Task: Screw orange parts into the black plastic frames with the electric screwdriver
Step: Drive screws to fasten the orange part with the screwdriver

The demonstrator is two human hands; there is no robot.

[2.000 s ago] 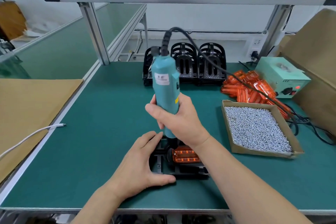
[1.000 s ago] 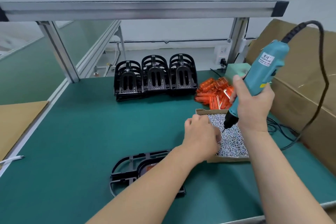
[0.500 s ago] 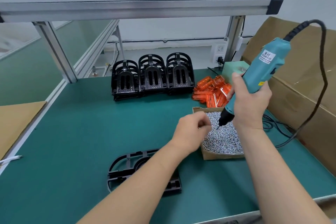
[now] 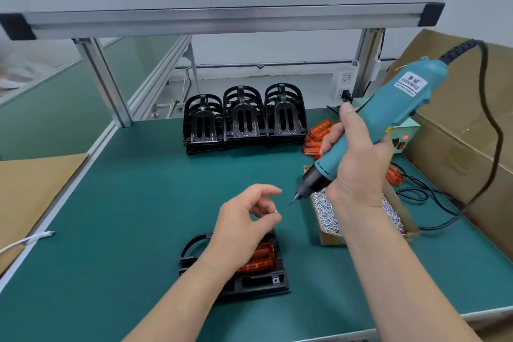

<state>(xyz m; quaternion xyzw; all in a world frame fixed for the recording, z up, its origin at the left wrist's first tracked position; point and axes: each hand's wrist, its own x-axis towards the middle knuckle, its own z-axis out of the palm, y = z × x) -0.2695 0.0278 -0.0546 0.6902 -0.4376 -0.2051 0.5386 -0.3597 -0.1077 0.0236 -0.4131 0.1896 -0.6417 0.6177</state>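
Screw held near the driver bit

The left hand [image 4: 244, 219] pinches a tiny silver screw [image 4: 276, 211] beside the tip of the teal electric screwdriver [image 4: 388, 116], which the right hand [image 4: 358, 164] grips. Under the left wrist, a flat black plastic frame [image 4: 249, 284] lies on the green mat [image 4: 138, 203], with a ribbed translucent orange part [image 4: 259, 258] seated in it.

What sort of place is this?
Probably a factory assembly bench: a corded electric screwdriver, a cardboard box of loose screws, and stacked black plastic frames on a green mat.
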